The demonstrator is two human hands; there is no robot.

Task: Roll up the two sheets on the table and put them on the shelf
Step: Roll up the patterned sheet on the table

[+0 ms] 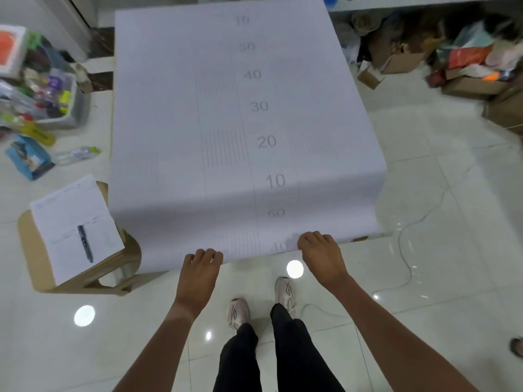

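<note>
A large white sheet printed with grey numbers and line patterns lies flat over the table and hangs over its near edge. My left hand grips the hanging near edge left of centre, fingers curled over it. My right hand grips the same edge right of centre. Only one sheet can be told apart; the table under it is hidden. A white shelf edge runs along the top right.
A wooden stool at the left carries a paper form and a dark pen. A bin of coloured clutter sits far left. Cardboard boxes crowd the floor at the right. A white cable trails over the tiles.
</note>
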